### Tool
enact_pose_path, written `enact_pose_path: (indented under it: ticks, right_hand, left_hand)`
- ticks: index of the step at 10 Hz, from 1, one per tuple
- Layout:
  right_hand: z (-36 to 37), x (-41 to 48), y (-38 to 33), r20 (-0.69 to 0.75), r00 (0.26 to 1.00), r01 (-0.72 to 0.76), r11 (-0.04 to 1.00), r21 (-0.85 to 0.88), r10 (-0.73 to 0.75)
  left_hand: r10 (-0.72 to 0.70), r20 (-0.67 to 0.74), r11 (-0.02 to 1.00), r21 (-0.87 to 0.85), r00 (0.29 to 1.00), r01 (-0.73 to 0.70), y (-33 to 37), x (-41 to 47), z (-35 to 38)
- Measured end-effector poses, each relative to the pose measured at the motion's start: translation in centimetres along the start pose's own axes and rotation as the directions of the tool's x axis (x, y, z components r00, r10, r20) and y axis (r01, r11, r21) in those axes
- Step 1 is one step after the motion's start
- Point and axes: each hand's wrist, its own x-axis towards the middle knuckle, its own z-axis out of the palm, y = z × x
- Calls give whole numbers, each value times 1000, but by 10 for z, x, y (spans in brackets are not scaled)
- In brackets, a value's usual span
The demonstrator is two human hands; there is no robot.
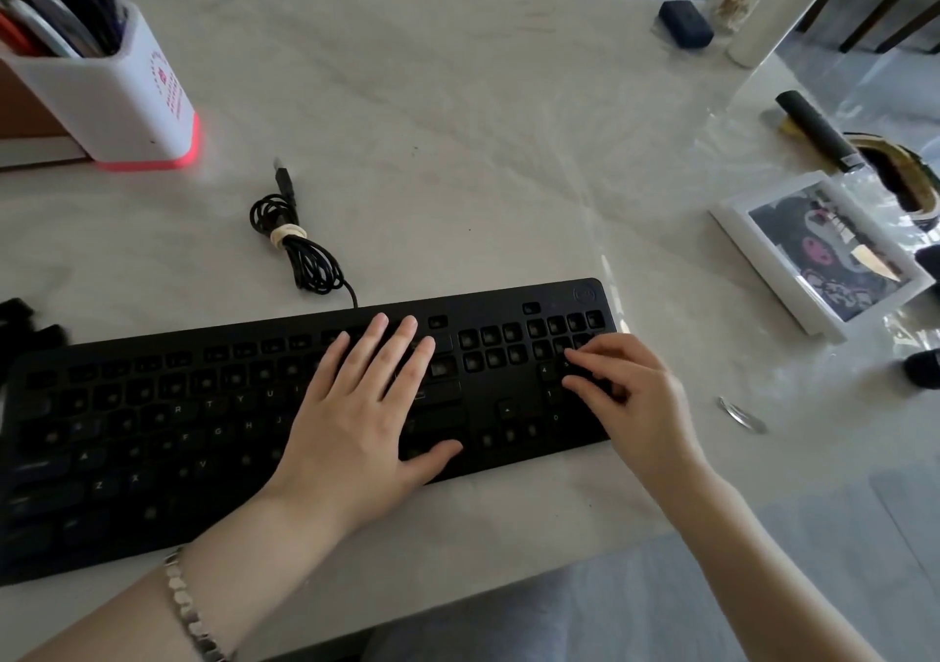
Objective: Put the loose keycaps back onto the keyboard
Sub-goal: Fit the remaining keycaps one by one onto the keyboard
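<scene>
While the left hand (366,407) lies flat, fingers straight, on the keyboard (152,432), the right hand (625,392) curls its fingers over the number pad; whether they pinch a keycap I cannot tell. Many sockets near the fingers look bare, so much remains. What look like loose keycaps (25,325) lie far left of the fingers on the counter (458,152).

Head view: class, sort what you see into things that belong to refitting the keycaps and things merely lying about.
Job: keyboard; left hand flat on it; right hand at the number pad; dark pieces at the left edge, probably loose keycaps.
Lying about: pen holder; picture frame; metal ring; dark block.
</scene>
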Motion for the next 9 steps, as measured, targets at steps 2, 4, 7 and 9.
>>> enact_pose_path:
  ticks: [2,4,7,9]
  right_hand:
    - [13,-15,8,-126,966,200,960,-198,-227]
    - [10,-13,8,-175,940,266,949,-170,-294]
    - [-1,-2,11,-61,978,198,980,-11,-198]
    - [-7,3,7,-9,996,87,993,77,-87]
  left_hand:
    - [0,8,1000,5,1000,0,0,0,-1]
    - [2,11,1000,6,1000,-2,0,0,0]
    - [4,3,1000,3,1000,-4,-1,0,1]
    - [10,-3,1000,12,1000,-10,-2,0,1]
